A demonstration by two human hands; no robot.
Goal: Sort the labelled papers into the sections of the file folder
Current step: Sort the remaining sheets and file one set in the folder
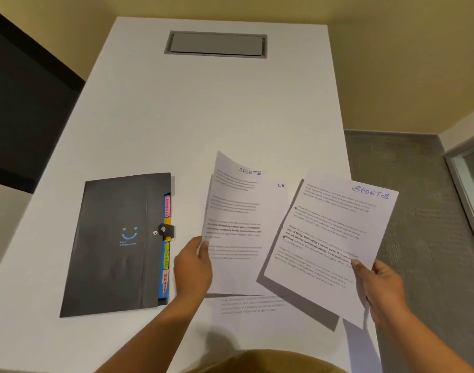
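Right sheet (pixel 330 238), headed "SPORTS" in blue, is up off the table (pixel 203 103), tilted, hanging partly past the table's right edge. The right grip (pixel 381 286) pinches its near-right corner, thumb on top, fingers curled under. Middle sheets (pixel 238 211), the top one also headed "SPORTS", are lifted by their left edge & bowing. The left grip (pixel 194 267) pinches them there, thumb on the face, fingers behind. More paper (pixel 249 305) lies flat below them, towards the near edge.

Key relation: the file folder (pixel 114 243) lies left of both grips, flat near the table's left edge. Its long axis runs near edge to far edge, a bit skewed. The coloured tabs (pixel 166 246) line its right side, facing the papers. The left grip is nearer, just beside the tabs' near end; the right grip is well apart. The orange tab nearest the near edge prob. reads sports, but it's blurred.

The strap (pixel 166 230) is across the tab side, so the folder looks closed. Prob. needs unsnapping before any sheet goes in, and both grips are full now.

A grey hatch (pixel 217 44) sits at the far edge.
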